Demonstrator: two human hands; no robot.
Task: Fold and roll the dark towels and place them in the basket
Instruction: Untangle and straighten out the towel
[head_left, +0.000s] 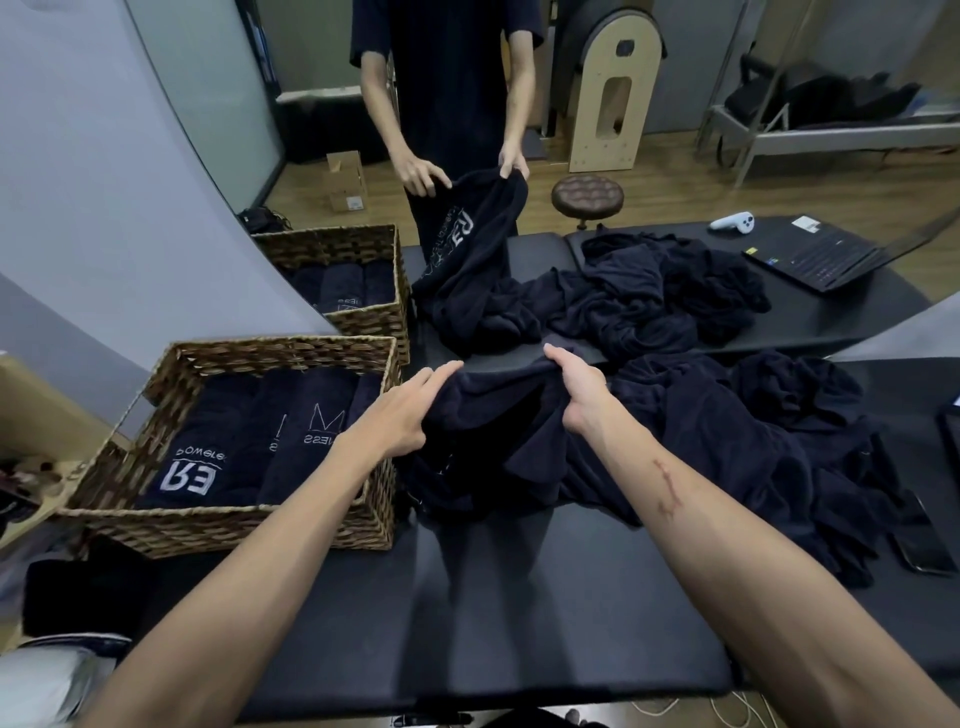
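- Right now the right hand (576, 395) grips a bunched top edge of a dark towel (498, 441), fingers curled round the cloth, while the left hand (410, 410) lies against the towel's left side with fingers straight and spread
- That towel sits crumpled at the near end of the pile of dark towels (727, 426) on the black padded table (519, 623), just beside the wicker basket (234, 525)
- Best, I judge, to find two corners and lift until the cloth hangs free of the pile, then lay it flat on the bare table nearer the body
- Rolled towels (218, 457) already fill the basket's left part; space shows at the right
- Across the table another person (447, 104) holds a towel, so keep clear of theirs
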